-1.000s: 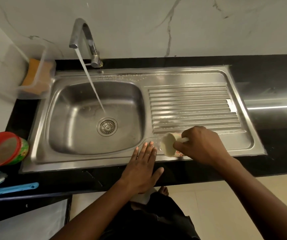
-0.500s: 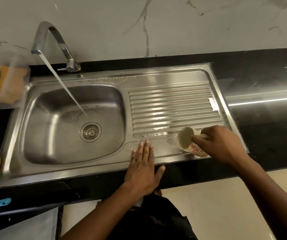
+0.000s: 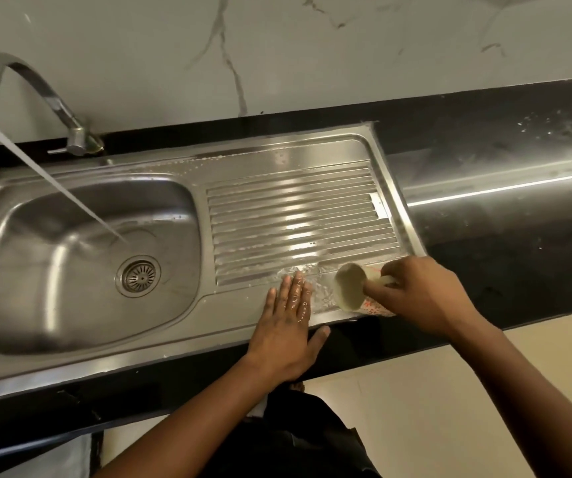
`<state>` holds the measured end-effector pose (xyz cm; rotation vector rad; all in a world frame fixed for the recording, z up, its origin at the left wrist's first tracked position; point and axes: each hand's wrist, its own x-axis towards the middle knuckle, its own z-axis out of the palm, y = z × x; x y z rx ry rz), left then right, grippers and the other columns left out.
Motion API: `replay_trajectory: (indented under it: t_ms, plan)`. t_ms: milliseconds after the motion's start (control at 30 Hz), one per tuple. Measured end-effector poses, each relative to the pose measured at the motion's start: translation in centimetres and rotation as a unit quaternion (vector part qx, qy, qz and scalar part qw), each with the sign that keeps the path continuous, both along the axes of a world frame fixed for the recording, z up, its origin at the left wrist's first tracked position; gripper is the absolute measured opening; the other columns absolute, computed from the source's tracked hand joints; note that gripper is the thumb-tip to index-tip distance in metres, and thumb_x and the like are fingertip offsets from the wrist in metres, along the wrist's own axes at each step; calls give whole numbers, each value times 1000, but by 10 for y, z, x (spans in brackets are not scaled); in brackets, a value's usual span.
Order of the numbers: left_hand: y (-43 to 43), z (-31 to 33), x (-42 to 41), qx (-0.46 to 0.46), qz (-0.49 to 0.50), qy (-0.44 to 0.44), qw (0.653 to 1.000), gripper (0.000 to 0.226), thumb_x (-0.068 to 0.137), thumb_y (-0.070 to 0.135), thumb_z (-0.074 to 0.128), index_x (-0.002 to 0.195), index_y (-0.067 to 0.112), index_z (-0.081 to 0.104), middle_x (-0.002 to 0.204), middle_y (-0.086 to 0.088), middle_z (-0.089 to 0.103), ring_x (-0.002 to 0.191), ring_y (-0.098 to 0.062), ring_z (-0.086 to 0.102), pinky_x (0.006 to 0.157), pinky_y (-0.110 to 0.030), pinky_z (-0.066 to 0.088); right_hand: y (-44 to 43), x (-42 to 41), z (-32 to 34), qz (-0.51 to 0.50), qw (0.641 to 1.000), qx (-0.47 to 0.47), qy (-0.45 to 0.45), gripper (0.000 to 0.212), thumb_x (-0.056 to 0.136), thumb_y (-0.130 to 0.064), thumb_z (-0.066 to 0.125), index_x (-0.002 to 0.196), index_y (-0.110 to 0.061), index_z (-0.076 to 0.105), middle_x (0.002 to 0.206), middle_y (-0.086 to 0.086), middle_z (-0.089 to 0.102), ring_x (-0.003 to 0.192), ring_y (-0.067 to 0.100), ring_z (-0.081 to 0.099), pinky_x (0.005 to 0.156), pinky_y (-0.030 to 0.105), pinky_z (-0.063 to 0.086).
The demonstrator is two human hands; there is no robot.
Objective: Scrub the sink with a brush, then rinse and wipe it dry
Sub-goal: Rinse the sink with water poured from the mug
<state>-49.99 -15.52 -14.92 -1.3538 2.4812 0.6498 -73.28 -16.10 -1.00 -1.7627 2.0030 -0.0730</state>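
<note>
At far left, the tap (image 3: 19,88) arches from the far rim and runs a slanted stream of water (image 3: 57,188) into the basin (image 3: 53,288), landing just far-left of the round drain strainer (image 3: 138,276). Basin floor and walls are bare steel, with open room all around the strainer. Right of the basin, the ribbed drainboard (image 3: 295,222) of the sink (image 3: 181,353) is wet, with small white flecks along its far edge and near-left corner. On the flat strip between the ribs and the near rim, the left hand (image 3: 286,331) lies palm down, fingers straight and close together, holding nothing; its fingertips reach the nearest rib and its thumb hangs over the sink's near edge above the black counter (image 3: 505,277). Water pools between that hand and the cup. Just right, the right hand (image 3: 422,296) grips a pale patterned cup (image 3: 350,288) by its handle side, tipped on its side with the mouth facing left, at the drainboard's near-right corner. Beyond the sink's right edge the counter is open, speckled with droplets at far right. No brush is in view.
</note>
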Motion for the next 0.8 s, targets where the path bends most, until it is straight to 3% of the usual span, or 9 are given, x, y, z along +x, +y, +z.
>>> replay_trajectory:
  t_ms: [133,267,400,600,800]
  plan:
    - [4,0,-24,5,-23,14,1000,86,102,70,7,159,14,-25,165,-8,-37,151,-23,-39,128,-50,-12,10,-36,2,-69,997,11,-34,39,93,-57,62,77,-23,73,70,-7,74,61,6,71,61,38,64]
    - [1,-4,-65,16,-56,28,998,85,102,69,8,161,15,-21,166,-7,-34,152,-23,-37,127,-51,-10,13,-70,7,-93,995,19,-6,35,95,-56,62,99,-23,75,85,-9,75,67,6,72,59,27,61]
    - [-4,-5,-103,18,-94,44,994,84,102,68,10,162,16,-17,168,-6,-31,152,-23,-36,127,-51,-11,11,-82,8,-85,996,7,37,37,94,-60,60,99,-26,74,84,-9,73,66,7,69,62,33,63]
    - [-13,-7,-138,-1,-118,68,991,82,103,65,15,166,14,0,173,-10,-16,156,-25,-28,128,-54,-5,3,-82,1,-55,996,4,74,37,95,-61,60,95,-27,75,83,-10,71,62,4,65,56,21,52]
    - [-13,-7,-140,-4,-60,45,997,83,103,66,10,162,15,-17,167,-8,-31,152,-25,-36,128,-49,-12,6,-106,4,-107,994,21,19,34,93,-60,63,95,-28,72,80,-13,71,65,5,70,57,26,58]
